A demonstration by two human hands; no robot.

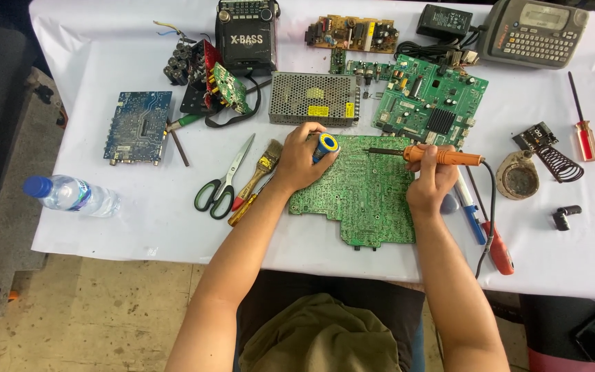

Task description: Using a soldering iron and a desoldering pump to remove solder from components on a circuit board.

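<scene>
A large green circuit board (363, 193) lies on the white-covered table in front of me. My left hand (299, 160) rests on the board's upper left corner and grips a small blue and yellow spool (326, 145). My right hand (434, 180) holds an orange-handled soldering iron (442, 156) level, with its dark tip pointing left over the board's top edge, apart from the spool. The iron's black cord runs down along the right of my hand.
Left of the board lie a paintbrush (263, 165), green-handled scissors (223, 184), a blue circuit board (137, 127) and a water bottle (71, 195). Behind it are a metal mesh box (315, 98), a black radio (246, 38) and another green board (430, 100). At right: iron stand (519, 175), red screwdrivers (583, 131), label printer (533, 32).
</scene>
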